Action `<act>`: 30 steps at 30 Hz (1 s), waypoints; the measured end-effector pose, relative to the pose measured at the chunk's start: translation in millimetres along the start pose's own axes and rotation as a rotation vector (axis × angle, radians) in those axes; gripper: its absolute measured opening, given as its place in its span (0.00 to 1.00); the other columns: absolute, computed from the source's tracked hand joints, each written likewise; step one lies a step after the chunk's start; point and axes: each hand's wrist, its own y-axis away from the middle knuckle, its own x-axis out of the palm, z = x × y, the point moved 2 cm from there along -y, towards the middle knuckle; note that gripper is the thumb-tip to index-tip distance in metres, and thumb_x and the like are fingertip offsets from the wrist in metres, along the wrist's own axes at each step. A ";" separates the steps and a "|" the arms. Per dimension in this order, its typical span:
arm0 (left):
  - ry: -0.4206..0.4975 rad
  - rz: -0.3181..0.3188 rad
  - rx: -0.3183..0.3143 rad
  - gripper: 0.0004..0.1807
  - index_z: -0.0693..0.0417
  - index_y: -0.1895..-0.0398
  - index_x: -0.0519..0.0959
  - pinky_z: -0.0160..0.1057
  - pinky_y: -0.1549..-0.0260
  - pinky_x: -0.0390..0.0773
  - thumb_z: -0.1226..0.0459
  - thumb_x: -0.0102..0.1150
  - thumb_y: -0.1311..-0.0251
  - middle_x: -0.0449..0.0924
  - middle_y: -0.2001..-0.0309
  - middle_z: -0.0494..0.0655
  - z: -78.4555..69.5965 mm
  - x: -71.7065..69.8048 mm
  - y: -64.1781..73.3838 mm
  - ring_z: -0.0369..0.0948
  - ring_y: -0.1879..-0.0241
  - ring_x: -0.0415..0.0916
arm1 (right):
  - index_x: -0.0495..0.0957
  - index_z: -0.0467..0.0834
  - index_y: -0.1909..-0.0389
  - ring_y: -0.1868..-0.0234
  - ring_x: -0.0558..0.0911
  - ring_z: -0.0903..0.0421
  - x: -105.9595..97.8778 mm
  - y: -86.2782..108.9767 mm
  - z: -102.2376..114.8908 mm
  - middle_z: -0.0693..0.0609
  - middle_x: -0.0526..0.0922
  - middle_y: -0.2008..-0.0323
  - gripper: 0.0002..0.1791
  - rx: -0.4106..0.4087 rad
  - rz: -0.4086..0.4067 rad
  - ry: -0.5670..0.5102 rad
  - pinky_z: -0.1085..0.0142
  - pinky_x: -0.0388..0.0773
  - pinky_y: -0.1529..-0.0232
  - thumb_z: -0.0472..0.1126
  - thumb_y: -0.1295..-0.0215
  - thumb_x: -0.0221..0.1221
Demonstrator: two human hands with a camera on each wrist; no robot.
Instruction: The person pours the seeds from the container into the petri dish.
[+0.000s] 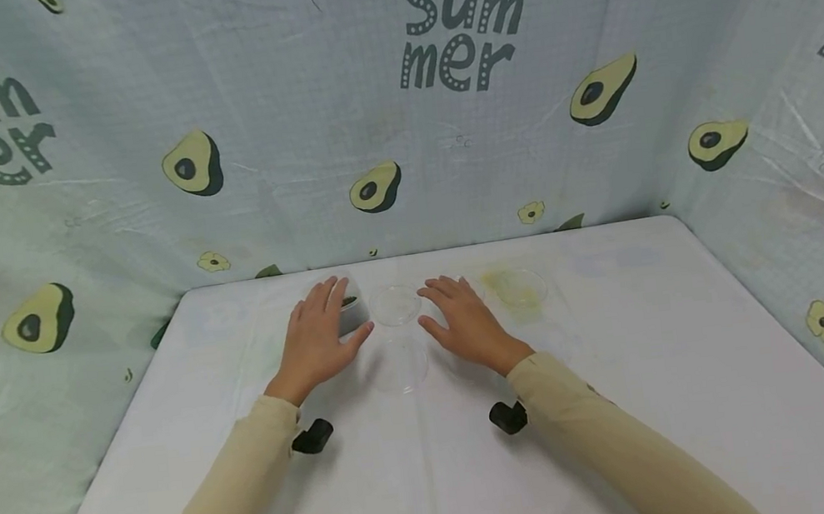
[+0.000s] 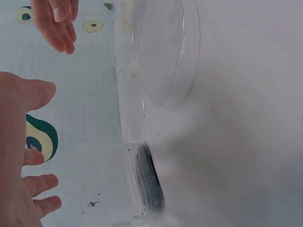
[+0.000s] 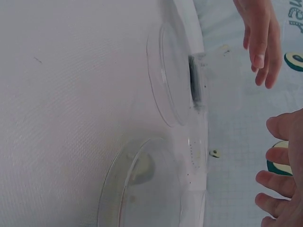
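Note:
Both hands are held out over the white table, fingers spread and nothing in them. My left hand (image 1: 318,334) is beside a clear container with dark contents (image 1: 353,313) and partly covers it in the head view; its dark layer also shows in the left wrist view. My right hand (image 1: 470,322) is between the clear shallow dishes. One clear round dish (image 1: 394,286) lies between the fingertips, and another clear dish (image 1: 405,391) lies nearer to me. Right of the right hand is a clear round dish (image 1: 546,286) over a yellowish patch.
Dark specks (image 2: 135,75) show around the clear pieces at the back in the left wrist view. A cloth (image 1: 279,137) printed with avocados hangs behind the table (image 1: 659,382) and along its sides. Black wrist devices (image 1: 508,417) sit below the sleeves.

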 end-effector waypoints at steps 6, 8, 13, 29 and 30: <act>0.015 0.003 -0.008 0.44 0.57 0.26 0.54 0.63 0.31 0.54 0.44 0.55 0.38 0.55 0.27 0.59 6.5 0.8 -4.8 0.57 0.27 0.51 | 0.70 0.45 0.35 0.27 0.63 0.47 3.5 -4.4 -0.7 0.46 0.69 0.32 0.26 0.028 0.026 0.002 0.50 0.50 0.24 0.50 0.31 0.56; 0.014 0.003 -0.011 0.44 0.57 0.26 0.54 0.63 0.31 0.55 0.44 0.55 0.38 0.55 0.27 0.59 8.9 1.5 -6.1 0.57 0.27 0.51 | 0.70 0.45 0.35 0.27 0.63 0.47 4.4 -5.4 -1.1 0.46 0.69 0.32 0.26 0.035 0.033 0.000 0.50 0.49 0.24 0.50 0.31 0.56; 0.018 0.007 -0.023 0.44 0.57 0.26 0.54 0.63 0.32 0.55 0.44 0.55 0.38 0.55 0.27 0.60 14.3 4.0 -7.4 0.57 0.27 0.51 | 0.69 0.45 0.35 0.27 0.62 0.47 6.7 -8.6 -4.5 0.46 0.69 0.32 0.26 0.047 0.041 -0.001 0.50 0.49 0.24 0.50 0.30 0.56; 0.092 0.047 -0.096 0.47 0.59 0.25 0.51 0.64 0.33 0.56 0.43 0.55 0.38 0.50 0.26 0.62 25.4 5.3 -16.3 0.57 0.26 0.48 | 0.67 0.45 0.33 0.26 0.60 0.45 15.8 -28.1 -21.6 0.46 0.67 0.31 0.28 0.033 0.113 0.034 0.48 0.48 0.24 0.52 0.30 0.54; 0.090 0.046 -0.099 0.47 0.60 0.25 0.51 0.64 0.33 0.57 0.43 0.56 0.39 0.50 0.26 0.62 26.3 5.4 -16.7 0.57 0.26 0.49 | 0.67 0.45 0.33 0.26 0.59 0.46 17.0 -29.9 -22.3 0.47 0.67 0.31 0.29 0.036 0.123 0.039 0.49 0.47 0.24 0.53 0.30 0.54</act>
